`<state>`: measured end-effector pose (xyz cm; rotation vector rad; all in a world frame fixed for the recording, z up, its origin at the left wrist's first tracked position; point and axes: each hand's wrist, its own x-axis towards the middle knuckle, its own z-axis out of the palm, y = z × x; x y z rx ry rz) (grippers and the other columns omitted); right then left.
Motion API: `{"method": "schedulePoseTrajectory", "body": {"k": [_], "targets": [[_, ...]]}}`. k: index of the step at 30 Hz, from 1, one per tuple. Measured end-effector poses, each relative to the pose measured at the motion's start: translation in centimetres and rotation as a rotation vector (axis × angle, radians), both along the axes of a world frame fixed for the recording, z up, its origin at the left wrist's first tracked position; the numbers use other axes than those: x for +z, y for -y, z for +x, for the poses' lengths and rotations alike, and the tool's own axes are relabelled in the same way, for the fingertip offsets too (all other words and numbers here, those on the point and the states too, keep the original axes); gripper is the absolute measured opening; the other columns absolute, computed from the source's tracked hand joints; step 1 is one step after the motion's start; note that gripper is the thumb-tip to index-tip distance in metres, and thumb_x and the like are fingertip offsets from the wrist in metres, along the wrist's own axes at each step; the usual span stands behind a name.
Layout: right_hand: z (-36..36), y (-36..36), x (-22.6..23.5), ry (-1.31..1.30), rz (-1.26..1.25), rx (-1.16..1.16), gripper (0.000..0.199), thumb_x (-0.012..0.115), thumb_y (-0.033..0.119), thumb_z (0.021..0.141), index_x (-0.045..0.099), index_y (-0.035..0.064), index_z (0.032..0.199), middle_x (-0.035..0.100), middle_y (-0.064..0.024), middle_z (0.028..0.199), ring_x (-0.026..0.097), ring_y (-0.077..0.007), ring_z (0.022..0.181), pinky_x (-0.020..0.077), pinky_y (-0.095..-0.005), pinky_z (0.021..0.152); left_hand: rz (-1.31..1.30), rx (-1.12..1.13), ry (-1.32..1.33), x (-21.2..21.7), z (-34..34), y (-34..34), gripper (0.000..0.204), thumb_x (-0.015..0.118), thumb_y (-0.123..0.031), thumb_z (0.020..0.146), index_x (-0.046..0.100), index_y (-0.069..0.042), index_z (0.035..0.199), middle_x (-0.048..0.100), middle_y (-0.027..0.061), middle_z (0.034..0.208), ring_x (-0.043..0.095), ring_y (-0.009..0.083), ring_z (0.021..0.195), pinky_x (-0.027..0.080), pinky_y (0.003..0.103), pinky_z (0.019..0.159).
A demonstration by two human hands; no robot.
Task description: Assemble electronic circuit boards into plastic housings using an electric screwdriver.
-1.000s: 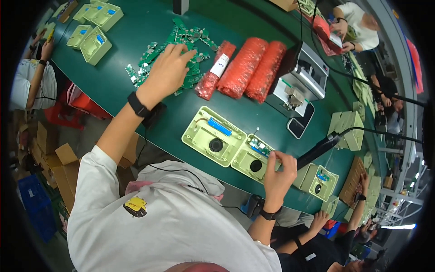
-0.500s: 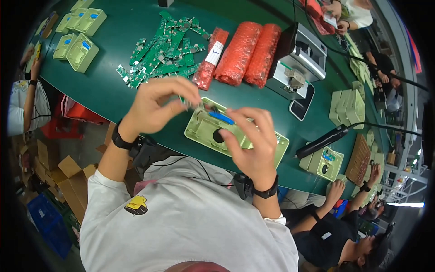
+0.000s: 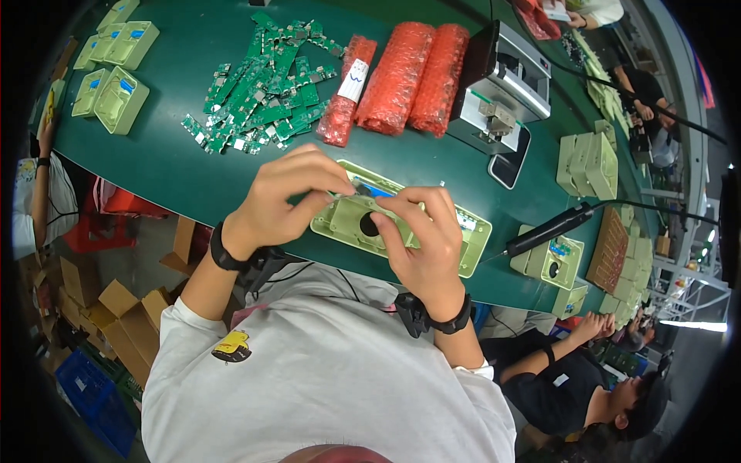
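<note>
A pale green plastic housing (image 3: 480, 245) lies on the bench in front of me, long and shallow. Inside it are a blue part (image 3: 376, 188) and a round black part (image 3: 370, 224). My left hand (image 3: 287, 199) is above the housing's left end, thumb and fingers pinched on a small piece too blurred to name. My right hand (image 3: 429, 241) reaches over the housing from the right, thumb and index finger bent close to that piece. Its fingertips look pinched near the blue part; what they hold, if anything, is too small to tell.
Loose green circuit boards (image 3: 270, 92) are heaped beyond my left hand. Red bubble-wrap rolls (image 3: 397, 77) lie beside a black and silver machine (image 3: 494, 100). A black corded pen-shaped tool (image 3: 549, 231) is at right, by more housings (image 3: 590, 166). A co-worker (image 3: 567, 378) sits at lower right.
My left hand has moved right and down, bringing its fingertips close to my right hand's over the housing. The view has shifted slightly. The co-worker at lower right has brought their hands together.
</note>
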<state>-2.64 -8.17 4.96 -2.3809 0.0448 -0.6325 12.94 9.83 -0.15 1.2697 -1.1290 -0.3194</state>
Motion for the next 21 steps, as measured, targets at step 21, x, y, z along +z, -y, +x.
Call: {"method": "schedulePoseTrajectory", "body": {"k": [21], "targets": [[-0.4, 0.8, -1.8, -0.159, -0.056, 0.057, 0.02, 0.08, -0.006, 0.074, 0.075, 0.0013, 0.092, 0.067, -0.0104, 0.095, 0.063, -0.0306, 0.087, 0.0527, -0.0409, 0.072, 0.211, 0.201, 0.957, 2.0, -3.3, 1.6, 0.055, 0.074, -0.01, 0.087, 0.065, -0.002, 0.141, 0.068, 0.0026, 0.092, 0.061, 0.0176, 0.079, 0.049, 0.036, 0.074]]}}
